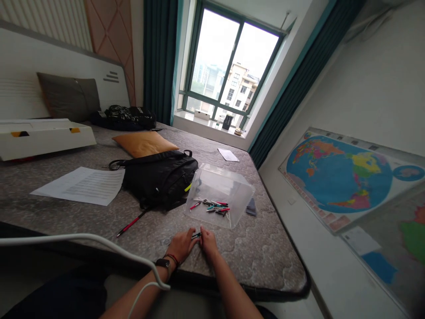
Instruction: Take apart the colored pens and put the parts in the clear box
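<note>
Close to the mattress's front edge, my left hand (181, 246) and my right hand (208, 242) meet around a small dark pen (196, 235). Thumb and fingers of the left hand pinch one end of it, while the right hand's curled fingers close on the other. Just beyond them a clear plastic bin (241, 212) lies with its opening toward me. Several pens (215, 206) in red, teal, white and black are heaped inside it. To the left, a red and black pen (129, 225) rests on the mattress (265, 261).
A black backpack (159, 179) lies left of the bin, with an orange cushion (146, 142) behind it. Farther left are a printed sheet (79, 186) and a white box (46, 139). A white cable (83, 237) crosses in front of my left forearm.
</note>
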`<action>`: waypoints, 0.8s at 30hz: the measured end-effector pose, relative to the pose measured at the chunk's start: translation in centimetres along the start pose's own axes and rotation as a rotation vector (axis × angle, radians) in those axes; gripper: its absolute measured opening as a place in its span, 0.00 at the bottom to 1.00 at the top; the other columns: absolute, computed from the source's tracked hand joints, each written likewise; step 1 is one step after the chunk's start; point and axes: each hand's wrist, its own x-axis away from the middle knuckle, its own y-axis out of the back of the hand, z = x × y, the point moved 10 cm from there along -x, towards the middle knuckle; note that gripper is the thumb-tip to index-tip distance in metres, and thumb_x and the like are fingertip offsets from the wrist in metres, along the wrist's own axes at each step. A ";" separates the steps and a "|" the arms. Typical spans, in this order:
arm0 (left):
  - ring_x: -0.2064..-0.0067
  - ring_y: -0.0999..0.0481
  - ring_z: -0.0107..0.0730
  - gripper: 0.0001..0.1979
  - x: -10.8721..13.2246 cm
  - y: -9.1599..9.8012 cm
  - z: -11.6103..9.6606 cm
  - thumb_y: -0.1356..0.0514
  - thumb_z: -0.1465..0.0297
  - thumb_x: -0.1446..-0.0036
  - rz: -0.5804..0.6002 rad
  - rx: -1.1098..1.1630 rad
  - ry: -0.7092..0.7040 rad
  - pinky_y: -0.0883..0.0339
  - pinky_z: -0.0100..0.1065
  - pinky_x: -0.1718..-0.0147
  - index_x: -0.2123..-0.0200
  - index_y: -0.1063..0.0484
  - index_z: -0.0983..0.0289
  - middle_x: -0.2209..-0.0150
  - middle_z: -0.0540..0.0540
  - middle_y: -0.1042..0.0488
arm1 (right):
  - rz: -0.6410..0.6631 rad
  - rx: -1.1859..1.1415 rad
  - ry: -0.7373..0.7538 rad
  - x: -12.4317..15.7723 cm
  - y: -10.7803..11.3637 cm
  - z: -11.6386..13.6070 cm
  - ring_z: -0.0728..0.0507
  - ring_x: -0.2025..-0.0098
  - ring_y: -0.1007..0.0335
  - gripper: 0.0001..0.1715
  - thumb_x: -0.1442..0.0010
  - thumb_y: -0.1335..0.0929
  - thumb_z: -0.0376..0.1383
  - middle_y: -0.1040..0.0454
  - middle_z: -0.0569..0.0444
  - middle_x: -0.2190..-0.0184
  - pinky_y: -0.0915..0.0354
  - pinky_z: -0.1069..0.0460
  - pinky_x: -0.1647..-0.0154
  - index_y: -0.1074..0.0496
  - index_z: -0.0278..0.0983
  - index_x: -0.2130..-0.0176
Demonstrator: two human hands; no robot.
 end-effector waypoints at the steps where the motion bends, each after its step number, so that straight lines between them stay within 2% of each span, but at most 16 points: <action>1: 0.55 0.24 0.40 0.17 0.0 -0.1 0.0 0.54 0.57 0.32 0.010 0.004 -0.003 0.37 0.37 0.56 0.48 0.37 0.59 0.56 0.56 0.23 | 0.005 0.001 0.004 0.0 0.0 0.0 0.49 0.85 0.49 0.33 0.36 0.41 0.52 0.44 0.59 0.89 0.46 0.53 0.79 0.42 0.41 0.86; 5: 0.55 0.24 0.39 0.15 0.0 -0.3 -0.3 0.56 0.60 0.31 0.038 0.009 -0.021 0.37 0.37 0.56 0.52 0.35 0.57 0.55 0.55 0.23 | 0.005 -0.002 0.014 -0.1 0.0 0.1 0.49 0.85 0.50 0.33 0.36 0.41 0.52 0.45 0.59 0.89 0.48 0.53 0.79 0.42 0.41 0.87; 14: 0.55 0.24 0.38 0.18 -0.2 -0.3 -0.2 0.61 0.64 0.30 0.018 -0.016 0.012 0.37 0.38 0.55 0.59 0.32 0.59 0.57 0.56 0.23 | -0.021 0.016 0.053 -0.3 0.1 -0.5 0.48 0.85 0.48 0.32 0.38 0.41 0.54 0.43 0.58 0.89 0.48 0.52 0.80 0.40 0.41 0.86; 20: 0.55 0.23 0.40 0.17 -0.2 -0.8 0.1 0.55 0.59 0.32 -0.010 0.008 0.007 0.35 0.36 0.57 0.45 0.39 0.56 0.54 0.56 0.23 | -0.025 -0.025 0.042 -0.5 0.2 -1.0 0.47 0.84 0.46 0.31 0.37 0.42 0.53 0.42 0.58 0.88 0.46 0.53 0.80 0.39 0.41 0.84; 24: 0.55 0.22 0.39 0.15 -0.3 -1.3 0.0 0.57 0.60 0.32 0.007 0.007 -0.014 0.35 0.36 0.58 0.50 0.36 0.55 0.54 0.54 0.23 | -0.031 0.003 0.061 -0.5 0.2 -0.9 0.47 0.85 0.44 0.32 0.36 0.43 0.54 0.42 0.57 0.89 0.44 0.52 0.79 0.40 0.41 0.85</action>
